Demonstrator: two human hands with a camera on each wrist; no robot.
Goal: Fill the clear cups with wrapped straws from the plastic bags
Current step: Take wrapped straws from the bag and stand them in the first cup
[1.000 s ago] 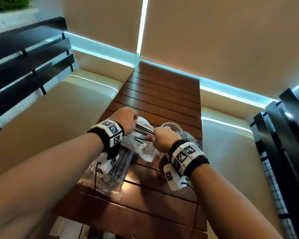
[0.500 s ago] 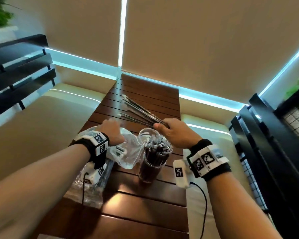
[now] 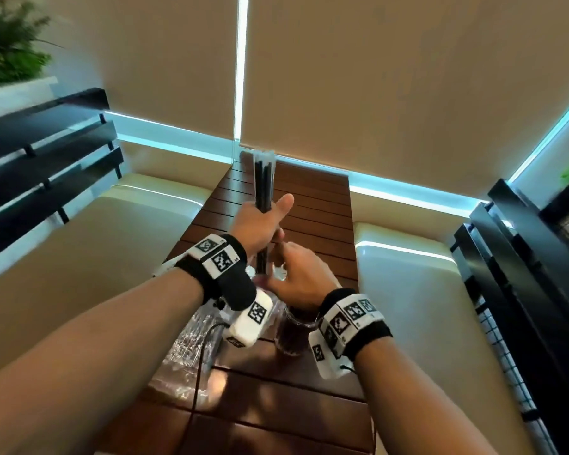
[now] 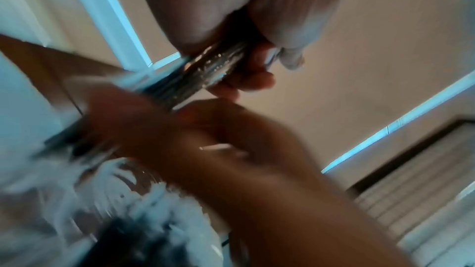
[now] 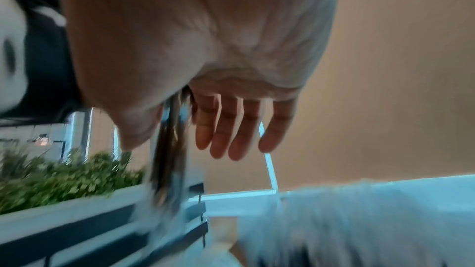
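My left hand [image 3: 260,221] grips a bundle of black wrapped straws [image 3: 264,178] and holds it upright above the wooden slat table [image 3: 312,205]. In the left wrist view its fingers [image 4: 257,72] curl round the bundle [image 4: 205,72]. My right hand [image 3: 296,267] is just below and to the right, and its straight fingers [image 5: 231,129] lie beside the straws [image 5: 170,149]. The clear cup [image 3: 288,339], dark with straws, stands under my right wrist and is mostly hidden. A clear plastic bag [image 3: 184,356] lies on the table to the cup's left.
Cream cushioned benches [image 3: 79,264] [image 3: 424,307] flank the narrow table. Black slatted railings [image 3: 46,165] [image 3: 523,257] stand beyond them on both sides. A black cable [image 3: 199,372] runs from my left wrist across the bag. Both wrist views are blurred.
The straw bundle passed from my right hand, where it fanned out over the far table, to my left hand and now stands upright. My left hand left the bag. The right hand dropped over the cup.
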